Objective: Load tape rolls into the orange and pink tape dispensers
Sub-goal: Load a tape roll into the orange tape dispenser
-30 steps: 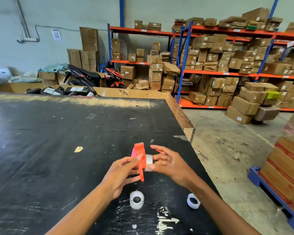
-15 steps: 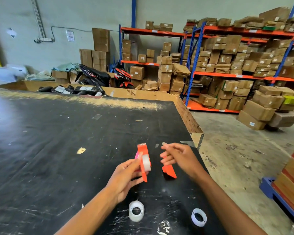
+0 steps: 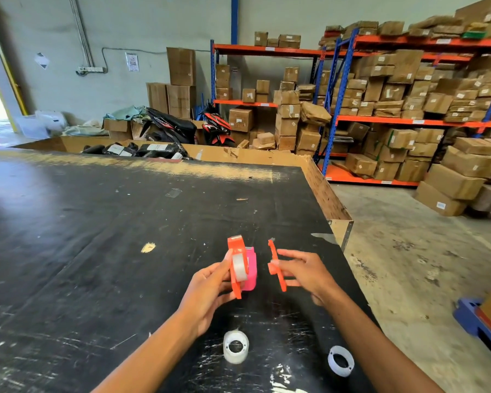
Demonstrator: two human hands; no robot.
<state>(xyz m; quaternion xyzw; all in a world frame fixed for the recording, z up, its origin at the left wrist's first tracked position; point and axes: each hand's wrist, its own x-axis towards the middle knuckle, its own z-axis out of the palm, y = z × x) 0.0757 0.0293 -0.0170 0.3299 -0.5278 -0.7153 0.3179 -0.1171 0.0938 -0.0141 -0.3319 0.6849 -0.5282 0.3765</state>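
My left hand (image 3: 210, 290) holds the open half of the orange tape dispenser (image 3: 236, 248) upright above the black table (image 3: 97, 236), with a clear tape roll (image 3: 239, 267) seated in it. Just behind it the pink dispenser (image 3: 251, 269) stands on the table. My right hand (image 3: 306, 275) grips the flat orange dispenser cover (image 3: 277, 268) a short gap to the right of the orange half. A clear tape roll (image 3: 236, 346) lies on the table near me, and a white empty core ring (image 3: 340, 360) lies to its right.
The table's right edge (image 3: 349, 251) runs just past my right hand, with concrete floor beyond. Cardboard walls (image 3: 238, 154) line the table's far side. Shelves of boxes (image 3: 394, 95) stand far right; a blue pallet (image 3: 471, 316) sits near right.
My right hand picked the orange cover up off the table and raised it beside the orange half. The left hand lifted the orange half slightly; the pink dispenser now shows behind it.
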